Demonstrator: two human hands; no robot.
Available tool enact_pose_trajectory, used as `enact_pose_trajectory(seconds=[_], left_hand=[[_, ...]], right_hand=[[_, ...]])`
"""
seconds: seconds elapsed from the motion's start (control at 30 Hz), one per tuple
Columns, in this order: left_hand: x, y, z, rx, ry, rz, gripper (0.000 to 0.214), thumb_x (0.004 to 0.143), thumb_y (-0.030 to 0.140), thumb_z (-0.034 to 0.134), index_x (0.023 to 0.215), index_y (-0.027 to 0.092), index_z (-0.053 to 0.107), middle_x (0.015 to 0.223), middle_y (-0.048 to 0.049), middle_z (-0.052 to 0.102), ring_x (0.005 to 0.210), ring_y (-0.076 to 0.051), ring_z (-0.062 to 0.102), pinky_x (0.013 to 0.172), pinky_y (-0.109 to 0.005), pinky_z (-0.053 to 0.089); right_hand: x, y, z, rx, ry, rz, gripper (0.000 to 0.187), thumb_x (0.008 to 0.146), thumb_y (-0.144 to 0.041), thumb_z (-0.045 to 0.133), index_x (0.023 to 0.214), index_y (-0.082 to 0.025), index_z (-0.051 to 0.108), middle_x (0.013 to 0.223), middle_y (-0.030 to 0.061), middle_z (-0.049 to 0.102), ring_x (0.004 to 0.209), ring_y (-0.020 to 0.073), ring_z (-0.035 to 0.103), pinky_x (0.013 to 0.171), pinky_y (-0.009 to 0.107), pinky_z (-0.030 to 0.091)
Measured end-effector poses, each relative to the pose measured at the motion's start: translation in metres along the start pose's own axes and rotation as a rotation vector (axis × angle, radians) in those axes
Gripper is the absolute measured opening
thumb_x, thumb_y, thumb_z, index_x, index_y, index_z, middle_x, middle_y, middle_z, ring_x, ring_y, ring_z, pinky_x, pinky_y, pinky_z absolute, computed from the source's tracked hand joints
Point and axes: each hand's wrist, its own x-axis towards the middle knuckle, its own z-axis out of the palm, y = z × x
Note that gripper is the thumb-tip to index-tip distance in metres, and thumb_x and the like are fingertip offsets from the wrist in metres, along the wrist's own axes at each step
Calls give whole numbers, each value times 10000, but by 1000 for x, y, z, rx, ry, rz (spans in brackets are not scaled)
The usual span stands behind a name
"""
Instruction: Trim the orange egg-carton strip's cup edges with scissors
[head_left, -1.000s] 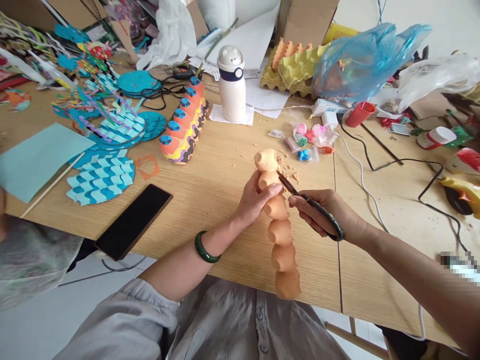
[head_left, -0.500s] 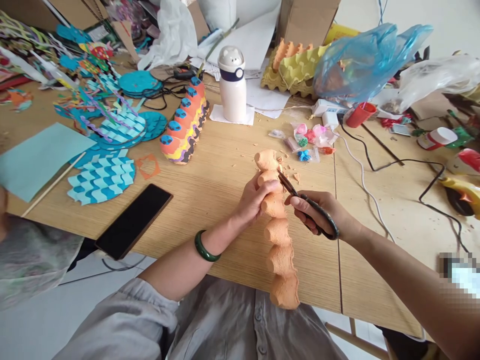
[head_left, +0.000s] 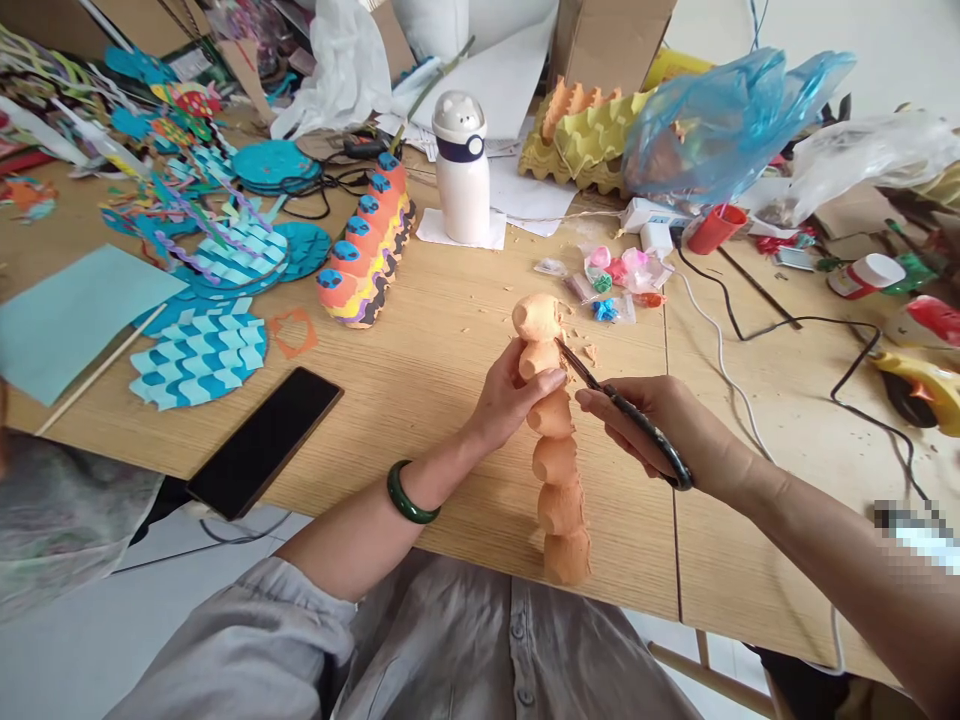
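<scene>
An orange egg carton strip (head_left: 556, 460), a single row of bumpy cups, points from the table edge toward the back. My left hand (head_left: 510, 395) is closed around it near its far end, thumb on top. In my right hand (head_left: 652, 425) is a pair of scissors (head_left: 626, 405) with dark handles. Their blade tips touch the strip's right edge, just beyond my left thumb. Small orange scraps (head_left: 589, 352) lie on the table right beside the cut edge.
Left of the strip lie a black phone (head_left: 266, 440) and a painted egg carton caterpillar (head_left: 367, 245). A white bottle (head_left: 461, 180) stands behind. Small clay packets (head_left: 611, 280), cables and a blue plastic bag (head_left: 720, 130) are at right. Someone's sleeve (head_left: 67, 520) shows at far left.
The strip's near end has risen and shifted slightly away from my body. My right hand has turned a little, and the scissor handles look closer together.
</scene>
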Motion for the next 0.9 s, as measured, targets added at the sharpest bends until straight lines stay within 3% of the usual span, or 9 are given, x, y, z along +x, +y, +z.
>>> enact_pose_trajectory(seconds=[0.13,0.27,0.37,0.53,0.73,0.9], left_hand=[[0,3,-1,-9,-16,-49,371,809,416,754,1089,194,655,1008,-32,711,921,-187,655,813,-290,522],[1,9,3,-94,-18,-115,268,788,385,739,981,206,689,869,-3,682,762,-141,604,699,-262,491],[0,15,5,-155,-38,-184,270,727,403,761,872,190,678,765,3,638,649,-118,548,617,-255,477],[-1,19,2,-209,-156,-288,364,712,496,759,848,166,689,777,-14,628,582,-100,513,524,-246,472],[2,18,-1,-309,-217,-411,365,718,488,764,910,186,691,790,-20,626,573,-88,494,465,-207,405],[7,19,-4,-345,-188,-448,392,689,465,786,942,181,692,785,-29,640,550,-82,475,426,-194,351]], right_hand=[[7,18,1,-285,205,-285,637,927,-773,469,620,-215,466,538,-24,415,512,104,347,494,267,275],[20,43,3,-534,320,-440,593,1006,-686,377,794,-201,644,578,17,559,499,125,410,527,282,315],[32,59,1,-694,408,-520,567,1037,-609,359,1006,-176,724,679,71,680,539,155,520,529,288,320],[45,75,-10,-874,458,-597,543,1056,-544,373,1095,-147,742,792,113,748,604,176,596,530,305,308],[55,85,-20,-916,436,-630,607,1052,-595,350,1128,-143,747,866,125,773,653,184,626,543,296,329],[43,75,-25,-634,236,-556,593,971,-689,467,1070,-173,740,703,59,697,594,167,571,574,286,381]])
